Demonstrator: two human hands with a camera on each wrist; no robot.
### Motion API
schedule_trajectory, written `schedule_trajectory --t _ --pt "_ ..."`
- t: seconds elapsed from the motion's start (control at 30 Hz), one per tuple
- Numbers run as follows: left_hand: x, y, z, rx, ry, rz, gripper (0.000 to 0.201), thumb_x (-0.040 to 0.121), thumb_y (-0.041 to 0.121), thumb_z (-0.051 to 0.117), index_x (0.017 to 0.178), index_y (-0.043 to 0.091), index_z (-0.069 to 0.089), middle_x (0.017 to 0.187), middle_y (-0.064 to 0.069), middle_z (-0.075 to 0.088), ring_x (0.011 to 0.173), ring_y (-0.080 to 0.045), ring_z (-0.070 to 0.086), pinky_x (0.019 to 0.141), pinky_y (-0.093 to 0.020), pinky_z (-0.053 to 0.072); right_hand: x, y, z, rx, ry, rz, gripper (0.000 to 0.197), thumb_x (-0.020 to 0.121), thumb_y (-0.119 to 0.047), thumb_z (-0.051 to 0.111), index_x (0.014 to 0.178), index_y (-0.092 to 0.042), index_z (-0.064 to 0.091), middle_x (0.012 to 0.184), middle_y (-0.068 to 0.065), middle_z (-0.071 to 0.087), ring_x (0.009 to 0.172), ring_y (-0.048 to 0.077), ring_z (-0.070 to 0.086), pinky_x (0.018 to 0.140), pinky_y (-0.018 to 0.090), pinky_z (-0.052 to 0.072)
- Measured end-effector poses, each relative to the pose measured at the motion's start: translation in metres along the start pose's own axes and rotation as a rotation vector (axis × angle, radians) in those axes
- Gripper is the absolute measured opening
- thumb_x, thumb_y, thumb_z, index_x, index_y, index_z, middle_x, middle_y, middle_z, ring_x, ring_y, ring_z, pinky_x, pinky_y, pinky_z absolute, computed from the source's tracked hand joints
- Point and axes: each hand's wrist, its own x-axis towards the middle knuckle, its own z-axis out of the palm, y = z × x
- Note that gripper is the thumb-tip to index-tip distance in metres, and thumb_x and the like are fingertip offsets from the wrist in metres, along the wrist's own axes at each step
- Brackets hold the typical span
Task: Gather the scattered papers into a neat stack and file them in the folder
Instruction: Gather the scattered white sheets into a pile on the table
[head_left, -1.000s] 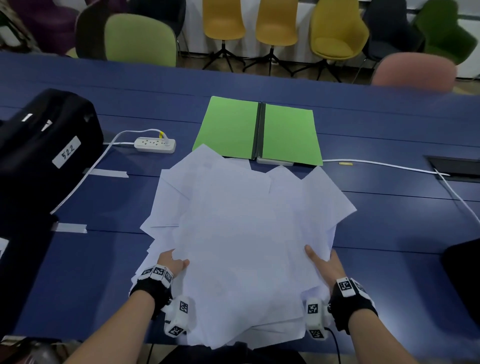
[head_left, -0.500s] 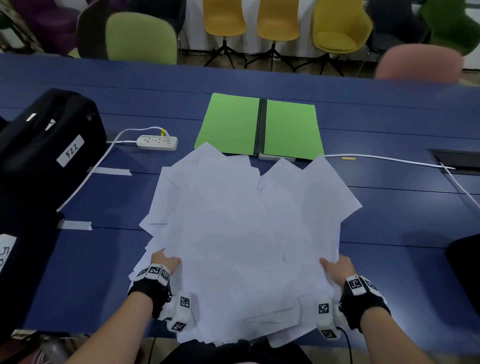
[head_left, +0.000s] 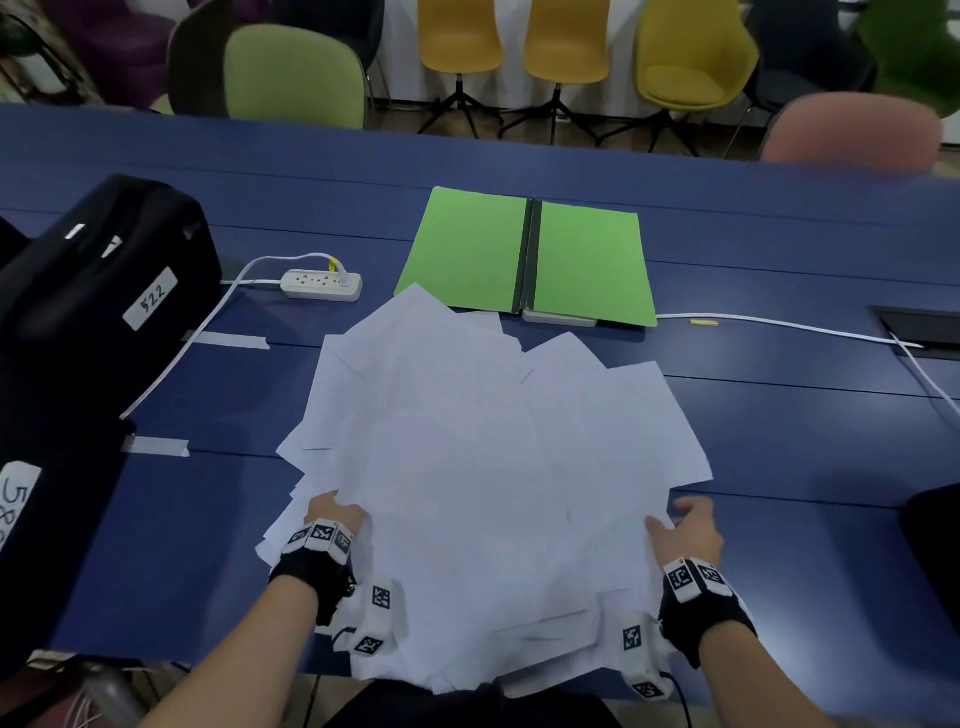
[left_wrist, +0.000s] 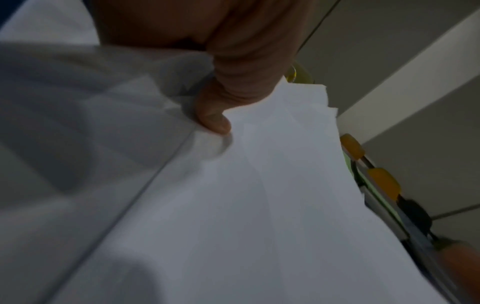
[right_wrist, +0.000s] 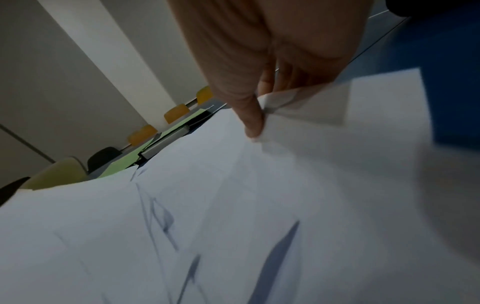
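A loose pile of white papers (head_left: 493, 467) lies fanned out on the blue table (head_left: 805, 441), its near edge hanging over the table's front. Behind it an open green folder (head_left: 467, 249) lies flat, with the pile's far corner overlapping its lower edge. My left hand (head_left: 335, 512) grips the pile's left edge; in the left wrist view the thumb (left_wrist: 215, 121) presses on top of the papers (left_wrist: 259, 205) and the fingers are hidden beneath. My right hand (head_left: 688, 525) holds the right edge, where the thumb (right_wrist: 252, 123) pinches a curled sheet corner (right_wrist: 298, 102).
A black bag (head_left: 104, 270) labelled 522 fills the left side. A white power strip (head_left: 322, 285) and its cable lie left of the folder. Another white cable (head_left: 779, 323) runs right to a recessed socket box (head_left: 919, 327). Chairs line the far edge. A dark object (head_left: 935, 545) sits at right.
My right hand has slid rightward along the pile's edge, and the sheets on that side have fanned out further right. My left hand has hardly moved.
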Motion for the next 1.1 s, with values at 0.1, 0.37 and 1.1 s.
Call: schedule_trajectory --t 0.1,0.37,1.1 --pt "0.002 0.008 -0.014 0.046 0.022 0.022 0.048 0.084 0.005 0.060 0.130 -0.002 0.047 0.135 -0.022 0.051 0.123 -0.034 0.050 0.098 -0.034 0.041 0.006 0.003 0.008 -0.134 -0.241 -0.009 0.044 0.089 -0.017 0.059 0.130 -0.002 0.050 0.135 0.017 0.052 0.124 0.033 0.048 0.102 0.036 0.037" --pt "-0.020 0.037 0.005 0.248 -0.140 0.164 0.042 0.098 0.030 0.032 0.132 0.011 0.048 0.139 -0.007 0.051 0.131 -0.022 0.043 0.105 -0.021 0.031 0.000 -0.011 0.035 0.129 -0.515 -0.044 0.037 0.094 -0.033 0.053 0.117 -0.006 0.059 0.103 0.011 0.066 0.093 0.028 0.063 0.085 0.036 0.051" --pt "-0.008 0.042 -0.031 -0.243 -0.002 0.105 0.059 0.081 0.013 0.068 0.133 0.000 0.042 0.134 -0.021 0.050 0.125 -0.032 0.050 0.088 -0.032 0.045 0.009 -0.005 0.027 0.330 -0.355 0.084 0.025 0.092 0.003 0.046 0.116 0.001 0.056 0.113 0.013 0.059 0.095 0.025 0.054 0.084 0.033 0.043"
